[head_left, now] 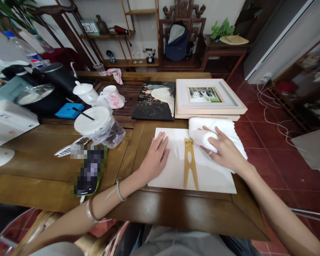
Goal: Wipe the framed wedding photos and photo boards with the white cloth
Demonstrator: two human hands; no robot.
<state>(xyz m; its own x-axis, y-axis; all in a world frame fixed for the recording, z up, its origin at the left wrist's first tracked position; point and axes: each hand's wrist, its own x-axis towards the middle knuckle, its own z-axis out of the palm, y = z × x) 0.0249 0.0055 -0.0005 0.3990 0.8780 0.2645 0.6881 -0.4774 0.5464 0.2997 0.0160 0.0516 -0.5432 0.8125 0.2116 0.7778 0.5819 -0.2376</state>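
A white frame back panel [210, 174] lies face down on the wooden table [42, 170], with a gold stand leg [190, 161] hinged on it. My left hand [154, 158] rests flat on the panel's left edge, fingers stretched out. My right hand [222, 149] presses a white cloth [218, 129] against the panel's upper right, fingers closed over a bunched part of it.
A white framed photo [209, 96] and a dark photo print [154, 101] lie behind the panel. To the left are a lidded plastic cup with a straw [96, 124], a phone [89, 174], a white teapot [85, 93], a black kettle [56, 76] and a white box [8, 121]. Red tiled floor lies on the right.
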